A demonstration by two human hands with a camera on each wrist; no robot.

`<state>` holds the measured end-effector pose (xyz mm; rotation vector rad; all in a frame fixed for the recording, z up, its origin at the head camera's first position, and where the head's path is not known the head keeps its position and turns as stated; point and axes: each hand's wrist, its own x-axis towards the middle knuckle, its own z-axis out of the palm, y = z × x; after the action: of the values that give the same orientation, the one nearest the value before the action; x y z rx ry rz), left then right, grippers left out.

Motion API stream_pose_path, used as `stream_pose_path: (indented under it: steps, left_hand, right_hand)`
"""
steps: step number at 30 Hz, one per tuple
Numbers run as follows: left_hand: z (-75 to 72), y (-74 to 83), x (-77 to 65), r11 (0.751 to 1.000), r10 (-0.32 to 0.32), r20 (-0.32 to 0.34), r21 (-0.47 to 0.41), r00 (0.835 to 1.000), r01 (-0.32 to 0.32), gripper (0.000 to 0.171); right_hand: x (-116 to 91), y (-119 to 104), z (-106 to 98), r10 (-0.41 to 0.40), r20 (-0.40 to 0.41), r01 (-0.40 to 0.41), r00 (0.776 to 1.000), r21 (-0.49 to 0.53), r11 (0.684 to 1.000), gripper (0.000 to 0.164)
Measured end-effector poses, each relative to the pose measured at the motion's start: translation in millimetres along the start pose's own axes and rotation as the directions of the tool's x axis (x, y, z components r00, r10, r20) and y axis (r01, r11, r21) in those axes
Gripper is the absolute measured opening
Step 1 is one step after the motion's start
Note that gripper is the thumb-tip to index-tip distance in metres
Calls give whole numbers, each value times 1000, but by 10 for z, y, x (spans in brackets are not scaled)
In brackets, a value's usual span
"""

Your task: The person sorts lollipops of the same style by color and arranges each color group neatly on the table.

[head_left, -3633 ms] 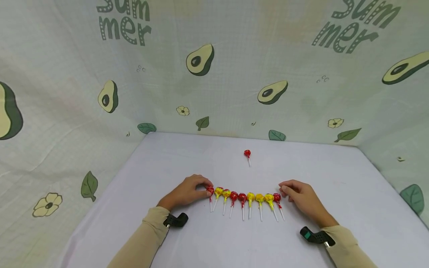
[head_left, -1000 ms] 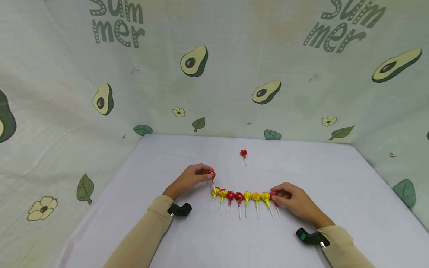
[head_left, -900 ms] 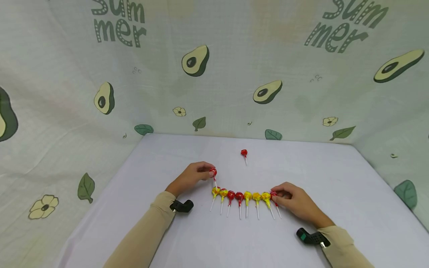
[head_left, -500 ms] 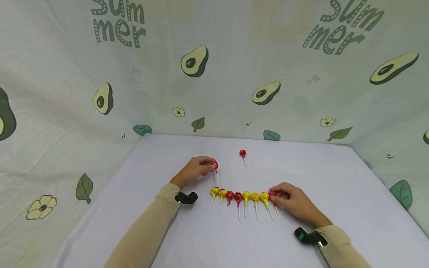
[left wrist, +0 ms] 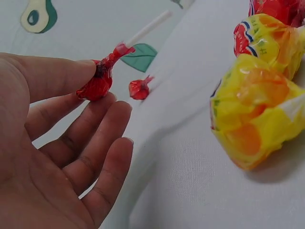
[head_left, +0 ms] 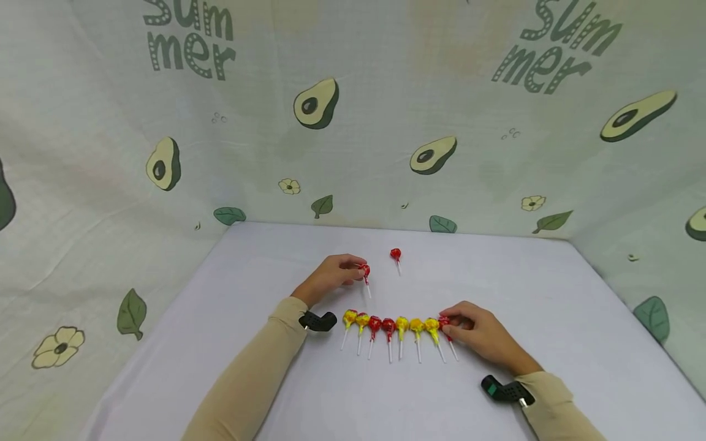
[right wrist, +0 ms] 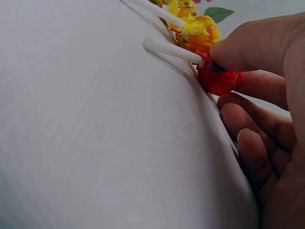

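My left hand [head_left: 333, 275] pinches a red-wrapped lollipop [head_left: 365, 270] by its head, between thumb and fingers. Its white stick points away from the palm in the left wrist view. Below it, a row of yellow and red lollipops lies on the table, starting with a yellow lollipop [head_left: 350, 316] on the left. At the row's right end, my right hand [head_left: 485, 335] pinches the head of another red lollipop [right wrist: 219, 78], whose stick lies along the white cloth. A lone red lollipop [head_left: 395, 253] lies farther back, just right of the left hand.
A white cloth covers the table [head_left: 353, 392]. Behind and beside it hangs a pale curtain [head_left: 364, 122] printed with avocados and leaves. Both wrists wear black camera mounts, one being the left mount [head_left: 318, 321].
My left hand has lifted the red lollipop from the row's left end and carried it back and rightward. The right hand, earlier beside the row, now pinches the right-end red lollipop.
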<state>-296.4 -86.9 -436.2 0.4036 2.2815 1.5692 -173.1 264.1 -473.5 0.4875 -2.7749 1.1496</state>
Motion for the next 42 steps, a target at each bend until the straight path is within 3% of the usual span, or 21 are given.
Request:
stream_pose_path:
  steps: [7,16,29,36,42]
  left_hand:
    - [-19,14,31,1000,19,13,20,1000,-19,34]
    - [-19,37,187,998,9,32,58,999,-10,34]
    - [54,2,395,1000,-14,34,-16,999,15,33]
    - [74,119,533,999,-7,27,-45,1000,8,34]
    - [155,184,617,997,-58,10,-43,998,59,35]
  right_hand:
    - [27,-3,5,3,5,-3,1000,7,1000,23]
    - [19,13,-2,3,-2,-4,1000,-9,1000,22]
    - [22,12,27,12,2,-12,1000,21,1000,22]
    - [18,24,10,-2,-11,2,1000,4,1000,23]
    - [21,17,-10,-19,-21,19,1000,9,1000,22]
